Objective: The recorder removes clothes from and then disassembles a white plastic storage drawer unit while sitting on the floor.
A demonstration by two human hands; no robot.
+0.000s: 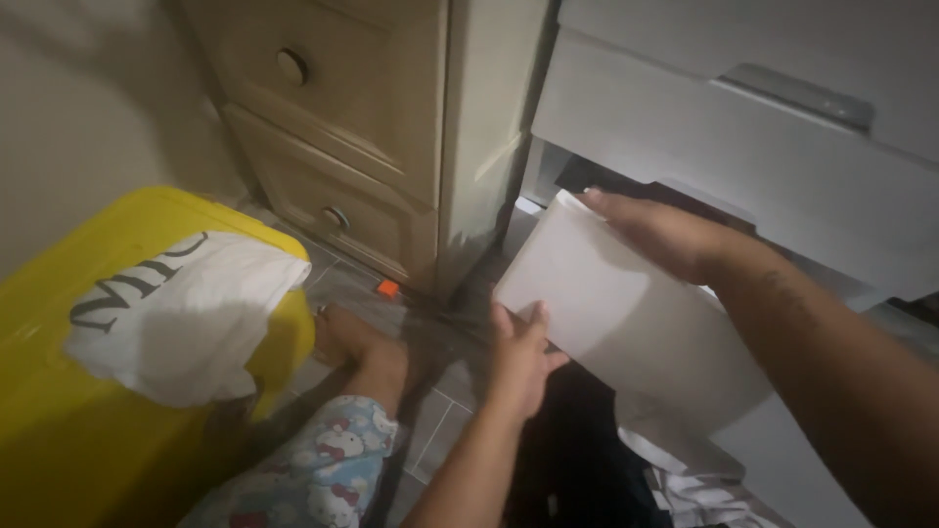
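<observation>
A white plastic drawer (pixel 597 284) is being held up off the floor by two hands. It is shaped like a box with smooth, plain sides and rounded corners. It is tilting, with one corner pointing down to the left and its far end reaching back to the right. The left hand (pixel 521 354) is holding it from below, at the low front edge, with the fingers pressing up on the side. The right hand (pixel 657 231) is lying flat across the top edge, gripping it. The drawer is sitting in front of a big white plastic cabinet (pixel 743 127), just under its dark open slot.
</observation>
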